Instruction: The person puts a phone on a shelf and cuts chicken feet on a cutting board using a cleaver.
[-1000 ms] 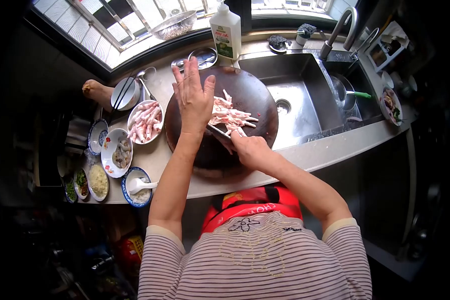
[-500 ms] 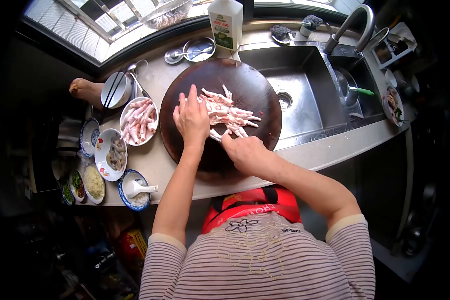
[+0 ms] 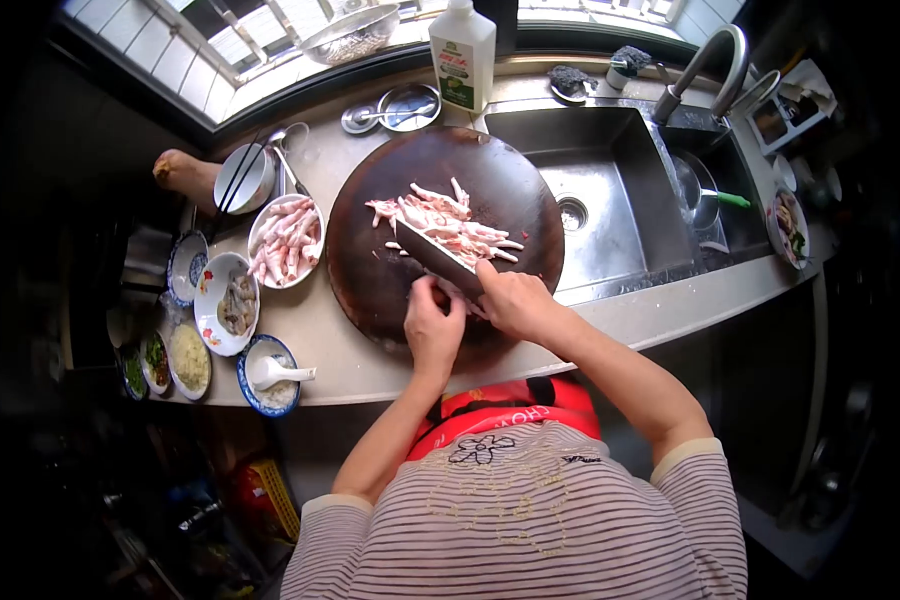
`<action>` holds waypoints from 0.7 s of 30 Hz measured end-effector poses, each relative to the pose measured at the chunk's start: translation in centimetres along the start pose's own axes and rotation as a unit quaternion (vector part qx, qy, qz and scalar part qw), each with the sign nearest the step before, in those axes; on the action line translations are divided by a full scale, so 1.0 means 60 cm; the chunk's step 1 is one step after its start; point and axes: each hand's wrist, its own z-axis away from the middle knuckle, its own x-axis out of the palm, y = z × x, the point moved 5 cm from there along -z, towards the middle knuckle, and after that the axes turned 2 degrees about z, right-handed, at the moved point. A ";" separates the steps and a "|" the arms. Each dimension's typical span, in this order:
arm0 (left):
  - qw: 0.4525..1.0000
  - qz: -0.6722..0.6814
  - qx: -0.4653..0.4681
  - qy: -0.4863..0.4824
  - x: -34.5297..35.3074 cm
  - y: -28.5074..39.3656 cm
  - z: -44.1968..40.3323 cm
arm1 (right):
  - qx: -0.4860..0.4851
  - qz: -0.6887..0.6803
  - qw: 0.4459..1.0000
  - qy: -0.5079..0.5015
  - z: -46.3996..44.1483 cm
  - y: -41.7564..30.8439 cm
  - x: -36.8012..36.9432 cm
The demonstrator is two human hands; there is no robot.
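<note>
My right hand (image 3: 518, 304) is wrapped round the handle of a cleaver (image 3: 432, 252), its dark blade slanting up and left over the round chopping board (image 3: 370, 290). Pale chicken feet (image 3: 440, 212) lie heaped on the board, partly behind the blade. On the near side of the cleaver, my left hand (image 3: 435, 325) has its fingers curled together close to the blade. Something pale pink shows at those fingertips, but the fingers and blade mostly hide it.
Left of the board stand a bowl of chicken feet (image 3: 286, 240), a flowered bowl (image 3: 210, 305) of greyish seafood-like pieces and a blue-rimmed bowl (image 3: 253, 385) with a white spoon. A steel sink (image 3: 610, 240) is at the right. Behind the board stands a white bottle (image 3: 463, 60).
My left hand has left the heap and come down to the near side of the cleaver, its fingers now curled. The cleaver blade, hidden before, is now in plain view, raised along the heap.
</note>
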 end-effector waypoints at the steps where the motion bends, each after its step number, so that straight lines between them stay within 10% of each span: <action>1: 0.999 -0.040 0.021 0.001 0.004 0.002 -0.001 | -0.002 0.002 1.000 -0.009 -0.002 -0.001 0.001; 6: 0.999 -0.009 -0.034 -0.038 -0.010 -0.010 -0.004 | 0.043 -0.111 0.992 -0.036 -0.015 0.041 0.003; 8: 0.998 -0.005 -0.062 -0.021 -0.012 -0.022 0.000 | 0.201 -0.225 0.942 -0.145 -0.006 0.020 -0.035; 12: 0.990 0.052 -0.133 -0.012 -0.009 -0.022 0.000 | -0.002 0.019 0.999 0.045 0.003 0.004 -0.017; 21: 0.985 0.094 -0.143 -0.001 -0.013 -0.036 0.006 | -0.043 0.050 0.991 0.113 0.027 -0.080 -0.021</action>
